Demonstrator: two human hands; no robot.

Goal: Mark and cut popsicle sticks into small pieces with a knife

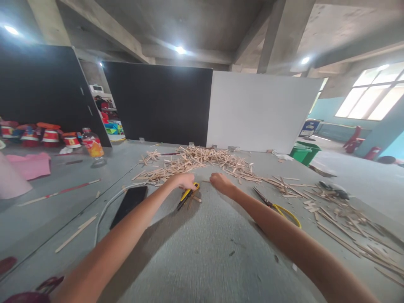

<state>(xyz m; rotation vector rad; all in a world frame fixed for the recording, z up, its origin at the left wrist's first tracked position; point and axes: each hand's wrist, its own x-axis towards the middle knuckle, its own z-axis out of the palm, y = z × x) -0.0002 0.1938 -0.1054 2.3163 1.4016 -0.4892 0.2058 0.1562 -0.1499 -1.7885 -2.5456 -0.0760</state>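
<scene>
My left hand [187,182] is in the middle of the grey table [214,261], its fingers closed at a yellow utility knife [187,194]. The knife slants down toward the left, over a few short wooden sticks [197,198]. Just to the right, my right hand [219,182] is closed, its fingertips at one end of a thin wooden stick [205,181]. Behind both hands lies a heap of short wooden sticks [202,160]. Yellow-handled scissors [285,213] lie right of my right forearm.
A black phone [128,206] and a white cable [104,210] lie left of my left forearm. A bottle [93,147] stands at the back left. More wood strips [344,219] spread across the right side. Black and white panels [255,111] stand behind.
</scene>
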